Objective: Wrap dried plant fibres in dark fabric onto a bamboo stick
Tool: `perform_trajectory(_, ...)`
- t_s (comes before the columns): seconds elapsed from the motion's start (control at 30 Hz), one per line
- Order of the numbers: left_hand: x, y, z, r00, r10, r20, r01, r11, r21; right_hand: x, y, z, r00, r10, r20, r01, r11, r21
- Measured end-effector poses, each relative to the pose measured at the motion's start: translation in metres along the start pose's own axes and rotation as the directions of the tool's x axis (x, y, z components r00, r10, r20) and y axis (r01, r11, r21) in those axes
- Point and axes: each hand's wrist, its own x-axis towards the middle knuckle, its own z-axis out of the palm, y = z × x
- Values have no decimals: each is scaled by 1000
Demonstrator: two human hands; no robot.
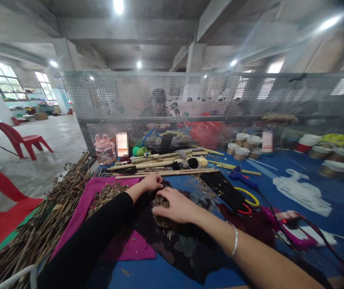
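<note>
A dark patterned cloth [184,249] lies on the blue table cover in front of me. On it sits a rounded brown clump of dried plant bits [161,220]. My right hand [175,205] is curved over this clump, thumb at the near side and fingers at the far side. Just beyond, my left hand [151,183] is closed, its fingertips pinching at the dark cloth's far edge; what is between them is partly hidden. Left of the clump, a magenta cloth [136,249] carries a loose heap of dried plant bits [110,194].
Bundled dry stems [45,212] lie along the left edge, near a red chair [0,212]. Bamboo sticks [160,162] and yarn balls lie behind my hands. Scissors with yellow and red handles [247,202], a white plastic bag [302,190] and several lidded cups [241,152] are rightward. A perforated screen [124,96] stands behind.
</note>
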Motion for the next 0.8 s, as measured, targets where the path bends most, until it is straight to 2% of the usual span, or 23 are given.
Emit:
perform_trajectory(0.13, -4, -2, -1, 1000, -24, -7, 24, 999, -26, -8, -20, 24, 996, -81, -46, 73, 985, -155)
perform_trajectory(0.23, -4, -3, -2, 999, -32, 23, 33, 998, -51, -6, -22, 33, 993, -99, -59, 85, 976, -201)
perform_trajectory(0.4, 1, -7, -3, 996, -50, 67, 55, 996, -68, 10, -10, 38, 993, -89, -75, 78, 987, -140)
perform_trajectory(0.63, 1, -6, -5, 998, -53, 45, 54, 998, -12, 27, 3, 48, 983, -75, -167, 60, 994, -94)
perform_trajectory(0.8, -3, 5, -7, 998, -64, 8, 63, 995, 83, 23, 3, 34, 989, -119, -91, 117, 993, -36)
